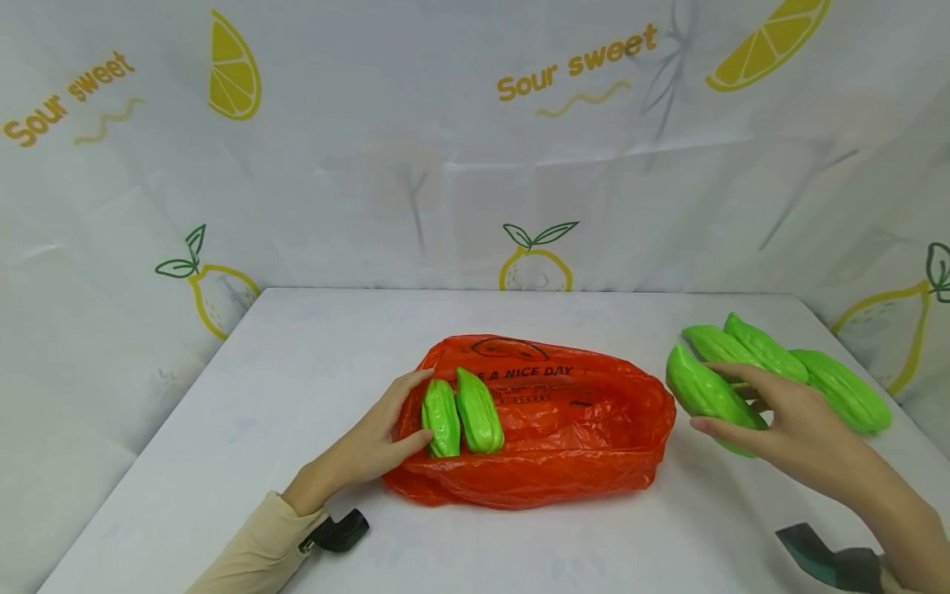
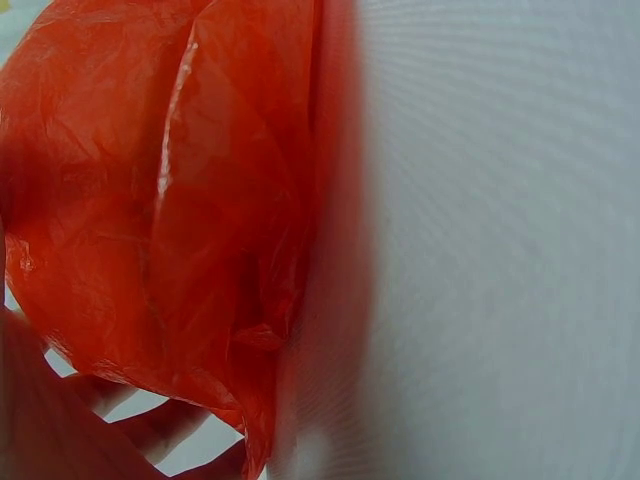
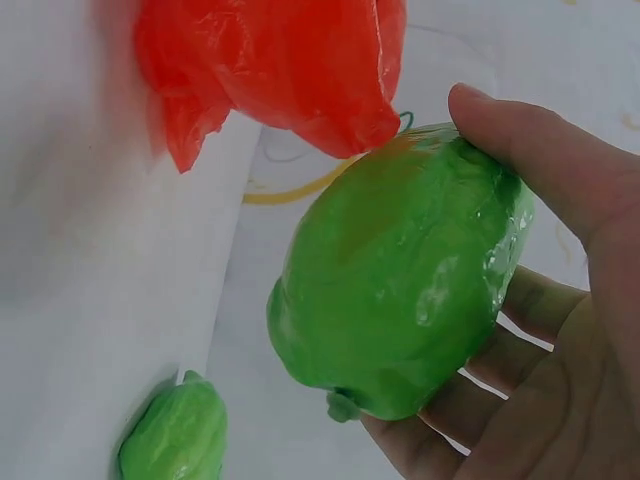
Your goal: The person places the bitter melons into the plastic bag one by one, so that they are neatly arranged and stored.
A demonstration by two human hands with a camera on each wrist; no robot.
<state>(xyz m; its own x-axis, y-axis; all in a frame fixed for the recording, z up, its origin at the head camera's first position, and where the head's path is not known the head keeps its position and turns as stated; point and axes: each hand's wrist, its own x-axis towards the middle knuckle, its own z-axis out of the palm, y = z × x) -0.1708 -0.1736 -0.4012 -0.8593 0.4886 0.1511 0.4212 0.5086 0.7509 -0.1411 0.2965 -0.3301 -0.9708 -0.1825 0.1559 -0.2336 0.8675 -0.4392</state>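
A red plastic bag (image 1: 534, 478) lies with its mouth spread open on the white table, dark print showing inside. Two bright green ridged gourds (image 1: 481, 412) rest in its left part. My left hand (image 1: 371, 433) holds the bag's left end, thumb over the near rim beside the leftmost gourd. In the left wrist view, fingers (image 2: 160, 430) show behind the red plastic. To the right of the bag, my right hand (image 1: 805, 429) grips another green gourd (image 1: 705, 388), raised above the table. The right wrist view shows this gourd (image 3: 400, 280) between thumb and fingers.
Several more green gourds (image 1: 846, 388) lie at the table's right side, just beyond my right hand. A white cloth (image 1: 356, 206) with lemon prints hangs behind the table (image 1: 334, 330) and along both sides. Dark wrist-worn devices (image 1: 337, 532) sit at both wrists.
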